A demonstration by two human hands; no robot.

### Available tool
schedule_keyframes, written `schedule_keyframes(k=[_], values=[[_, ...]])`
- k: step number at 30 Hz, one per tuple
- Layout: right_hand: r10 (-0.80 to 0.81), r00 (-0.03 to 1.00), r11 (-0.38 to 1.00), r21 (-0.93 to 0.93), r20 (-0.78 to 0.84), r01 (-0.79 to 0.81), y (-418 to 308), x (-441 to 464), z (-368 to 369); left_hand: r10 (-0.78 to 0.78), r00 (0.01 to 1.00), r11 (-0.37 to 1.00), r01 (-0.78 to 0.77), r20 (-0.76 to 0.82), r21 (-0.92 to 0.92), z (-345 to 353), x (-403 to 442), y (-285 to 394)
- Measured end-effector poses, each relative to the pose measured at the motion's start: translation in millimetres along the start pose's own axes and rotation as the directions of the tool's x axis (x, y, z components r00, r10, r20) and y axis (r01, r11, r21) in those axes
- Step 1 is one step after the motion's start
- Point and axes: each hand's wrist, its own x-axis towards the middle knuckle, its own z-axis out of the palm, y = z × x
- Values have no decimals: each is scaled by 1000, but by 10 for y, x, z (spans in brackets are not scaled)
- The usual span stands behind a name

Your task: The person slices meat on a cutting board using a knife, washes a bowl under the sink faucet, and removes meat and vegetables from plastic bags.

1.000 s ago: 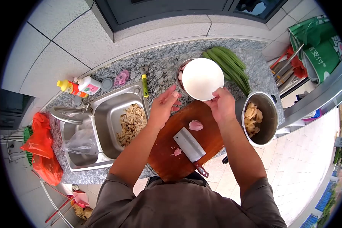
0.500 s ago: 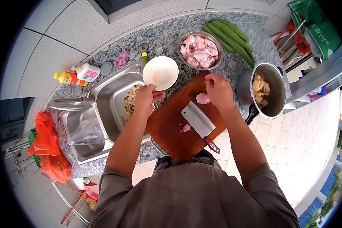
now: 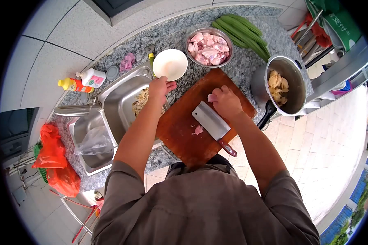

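Note:
My left hand (image 3: 159, 88) is closed on the near rim of a white bowl (image 3: 170, 65), beside the sink's right edge. The inside of the bowl looks bare. Over the brown cutting board (image 3: 176, 136), my right hand (image 3: 227, 102) has its fingers closed on a pink piece of raw meat (image 3: 212, 97); part of the meat is hidden by the fingers. Just below that hand lies a cleaver (image 3: 210, 121), flat on the board with its handle toward my body. A small meat scrap (image 3: 198, 130) sits left of the blade.
Behind the board stands a metal bowl of raw meat pieces (image 3: 209, 48), with long green gourds (image 3: 245, 36) to its right. A pressure cooker pot (image 3: 296, 96) holds pale yellowish pieces. At left, a steel sink (image 3: 114, 118) contains chopped brownish food (image 3: 141, 102) and a plastic bag (image 3: 95, 142).
My right hand has come down onto the board and closed on the meat piece that lay there. My left hand still holds the white bowl, now slightly farther from my body.

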Motion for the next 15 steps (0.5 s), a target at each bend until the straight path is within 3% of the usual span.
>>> schedule_keyframes(k=[6, 8, 12, 15], values=[[238, 971, 964, 133, -39, -231, -52, -22, -38, -24, 997, 1000, 22, 79, 17, -132, -67, 66], [325, 944, 911, 286, -57, -296, -83, -55, -68, -70, 995, 996, 67, 65, 54, -143, -169, 135], [406, 913, 777, 510, 42, -369, -114, -70, -160, 44, 999, 995, -42, -26, 91, -141, -522, 115], [416, 905, 698, 607, 90, -380, -77, 27, -8, 85, 996, 993, -87, 31, 85, -230, -758, -120]])
